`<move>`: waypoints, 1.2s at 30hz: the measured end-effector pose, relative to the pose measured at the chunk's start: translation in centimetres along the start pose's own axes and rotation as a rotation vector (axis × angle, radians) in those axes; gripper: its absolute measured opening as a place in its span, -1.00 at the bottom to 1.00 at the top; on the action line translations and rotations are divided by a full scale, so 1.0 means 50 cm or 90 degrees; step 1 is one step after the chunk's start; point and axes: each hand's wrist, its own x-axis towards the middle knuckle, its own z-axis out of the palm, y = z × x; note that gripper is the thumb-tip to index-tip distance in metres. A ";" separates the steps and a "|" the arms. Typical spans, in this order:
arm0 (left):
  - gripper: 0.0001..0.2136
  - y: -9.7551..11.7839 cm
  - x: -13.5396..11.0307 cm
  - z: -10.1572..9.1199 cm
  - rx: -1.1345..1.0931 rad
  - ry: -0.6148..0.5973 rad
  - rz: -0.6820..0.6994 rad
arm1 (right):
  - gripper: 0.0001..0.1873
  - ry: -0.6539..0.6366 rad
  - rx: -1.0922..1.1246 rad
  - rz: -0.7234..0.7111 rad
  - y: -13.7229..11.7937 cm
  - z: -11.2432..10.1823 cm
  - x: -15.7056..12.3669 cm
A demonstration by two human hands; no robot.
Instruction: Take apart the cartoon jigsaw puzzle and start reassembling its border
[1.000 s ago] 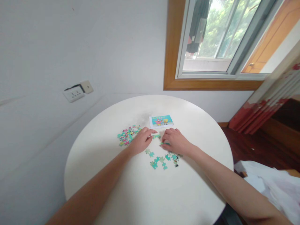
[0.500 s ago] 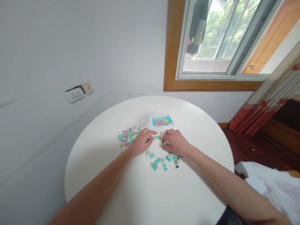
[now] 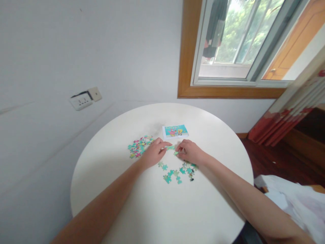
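My left hand (image 3: pixel 153 153) and my right hand (image 3: pixel 190 151) meet over the middle of a round white table (image 3: pixel 157 203). Both hands pinch small teal jigsaw pieces (image 3: pixel 171 148) between their fingertips, and the pieces touch each other. Just in front of my hands lie several loose and partly joined teal pieces (image 3: pixel 177 173). A heap of mixed pink and teal pieces (image 3: pixel 138 146) sits left of my left hand. A small puzzle box (image 3: pixel 174 131) with a cartoon picture lies just beyond my hands.
The table stands against a white wall with a socket plate (image 3: pixel 80 101) at the left. A wood-framed window (image 3: pixel 228 67) is behind it, a red-and-cream curtain (image 3: pixel 286 112) at the right. White cloth (image 3: pixel 291 200) lies low at the right edge.
My right hand has drawn slightly up and left towards my left hand, uncovering more of the teal pieces below it. The left hand has hardly moved.
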 end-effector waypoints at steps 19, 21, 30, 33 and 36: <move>-0.68 0.000 0.000 -0.001 0.018 -0.014 0.007 | -0.88 0.137 0.222 0.065 0.051 0.019 0.042; -0.68 0.000 0.001 -0.001 0.019 -0.014 0.008 | -0.86 0.143 0.222 0.077 0.051 0.024 0.049; -0.69 -0.006 0.002 0.002 0.013 -0.015 0.010 | -0.81 0.139 0.152 0.157 0.035 0.037 0.054; -0.69 -0.004 0.002 0.001 0.013 -0.017 0.008 | -0.81 0.142 0.128 0.156 0.033 0.037 0.054; -0.69 -0.002 0.001 -0.001 0.016 -0.018 0.006 | -0.82 0.146 0.106 0.140 0.033 0.037 0.055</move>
